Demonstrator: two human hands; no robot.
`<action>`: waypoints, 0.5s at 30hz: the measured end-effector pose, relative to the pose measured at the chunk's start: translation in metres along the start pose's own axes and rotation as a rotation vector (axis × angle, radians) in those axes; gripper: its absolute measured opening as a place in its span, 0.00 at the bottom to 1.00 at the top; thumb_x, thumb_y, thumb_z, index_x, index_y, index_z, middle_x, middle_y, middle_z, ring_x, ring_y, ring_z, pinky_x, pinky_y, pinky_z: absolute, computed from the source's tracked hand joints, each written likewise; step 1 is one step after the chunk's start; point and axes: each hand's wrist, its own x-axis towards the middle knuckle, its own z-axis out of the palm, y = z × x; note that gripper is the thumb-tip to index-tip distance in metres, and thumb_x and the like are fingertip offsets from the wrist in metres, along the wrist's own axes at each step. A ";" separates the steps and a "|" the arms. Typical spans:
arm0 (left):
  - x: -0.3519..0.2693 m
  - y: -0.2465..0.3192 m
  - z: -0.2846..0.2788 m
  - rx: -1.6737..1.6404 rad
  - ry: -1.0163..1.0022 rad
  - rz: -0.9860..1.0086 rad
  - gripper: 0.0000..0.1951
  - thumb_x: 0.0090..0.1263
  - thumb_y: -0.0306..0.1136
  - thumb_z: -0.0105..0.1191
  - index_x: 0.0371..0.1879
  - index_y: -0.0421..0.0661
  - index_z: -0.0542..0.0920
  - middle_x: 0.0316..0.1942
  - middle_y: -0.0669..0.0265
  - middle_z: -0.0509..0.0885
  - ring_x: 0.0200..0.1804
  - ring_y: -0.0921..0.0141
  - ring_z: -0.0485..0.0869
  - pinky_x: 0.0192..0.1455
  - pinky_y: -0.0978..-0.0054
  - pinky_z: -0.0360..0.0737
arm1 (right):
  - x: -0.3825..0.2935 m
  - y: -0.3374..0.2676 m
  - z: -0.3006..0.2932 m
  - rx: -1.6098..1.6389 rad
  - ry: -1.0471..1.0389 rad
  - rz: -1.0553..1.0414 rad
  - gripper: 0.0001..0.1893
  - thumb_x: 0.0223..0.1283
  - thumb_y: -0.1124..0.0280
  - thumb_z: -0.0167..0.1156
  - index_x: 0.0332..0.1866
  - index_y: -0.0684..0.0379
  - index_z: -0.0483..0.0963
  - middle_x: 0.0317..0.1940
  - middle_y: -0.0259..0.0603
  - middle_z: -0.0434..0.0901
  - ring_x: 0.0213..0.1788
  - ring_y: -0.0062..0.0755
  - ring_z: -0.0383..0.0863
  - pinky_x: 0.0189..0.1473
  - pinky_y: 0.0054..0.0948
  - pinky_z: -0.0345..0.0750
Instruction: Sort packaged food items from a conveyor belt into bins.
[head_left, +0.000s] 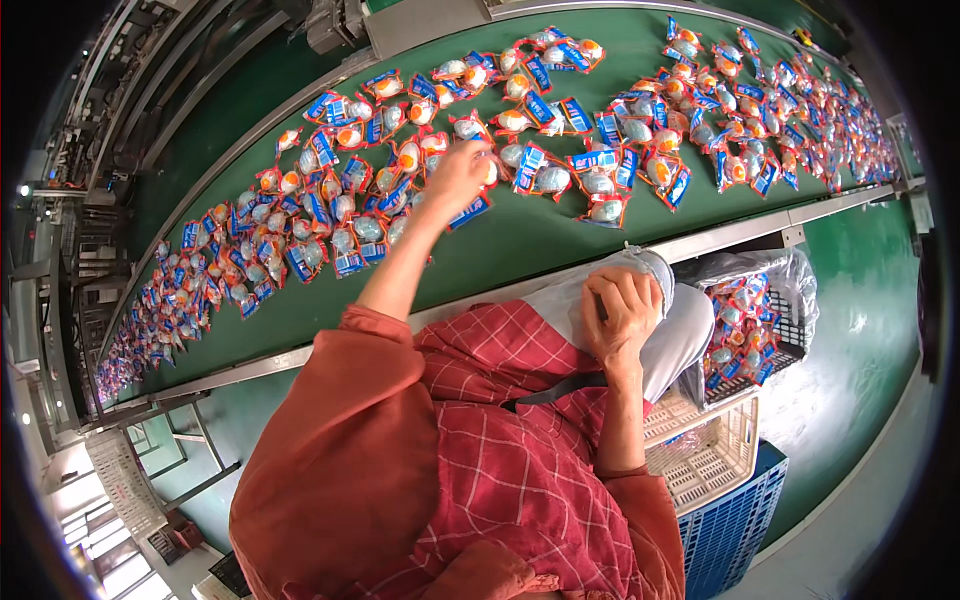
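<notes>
My left hand (456, 178) reaches over the green conveyor belt (480, 251), its fingers bent down among vacuum-type plastic packets of pale eggs. One egg packet (491, 171) shows right beside its fingertips; whether the fingers grip it is hidden. Another packet (469, 126) lies just beyond the hand. The packets are clear with red edges, blue printed panels and a picture of a cut egg with orange yolk. My right hand (622, 307) rests on my bent knee (656, 270), its fingers loosely curled and its palm hidden.
Egg packets crowd the belt at left (255, 247) and right (810, 120). A metal rail (739, 232) edges the belt. Right of my knee stands a dark, plastic-lined crate (791, 322) holding packets, near a cream crate (712, 465) and a blue crate (739, 525).
</notes>
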 end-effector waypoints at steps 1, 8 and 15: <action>-0.005 -0.008 -0.008 0.179 -0.003 -0.094 0.18 0.67 0.41 0.55 0.50 0.42 0.79 0.43 0.49 0.82 0.48 0.54 0.80 0.51 0.58 0.76 | -0.001 0.000 0.000 -0.017 -0.003 0.011 0.07 0.45 0.75 0.66 0.31 0.55 0.77 0.33 0.31 0.79 0.38 0.35 0.76 0.50 0.36 0.68; -0.050 -0.044 0.072 0.213 -0.071 0.197 0.31 0.59 0.45 0.61 0.63 0.52 0.69 0.55 0.57 0.73 0.60 0.57 0.70 0.57 0.57 0.72 | 0.003 -0.002 0.000 -0.025 -0.034 0.020 0.07 0.45 0.76 0.66 0.31 0.55 0.77 0.33 0.30 0.79 0.38 0.34 0.76 0.50 0.36 0.68; 0.029 -0.008 0.063 -0.061 -0.010 0.245 0.18 0.64 0.34 0.56 0.52 0.44 0.75 0.48 0.54 0.79 0.51 0.55 0.77 0.53 0.61 0.75 | 0.004 -0.002 0.001 -0.009 -0.041 0.037 0.09 0.42 0.75 0.66 0.32 0.55 0.77 0.34 0.30 0.79 0.37 0.33 0.76 0.49 0.35 0.68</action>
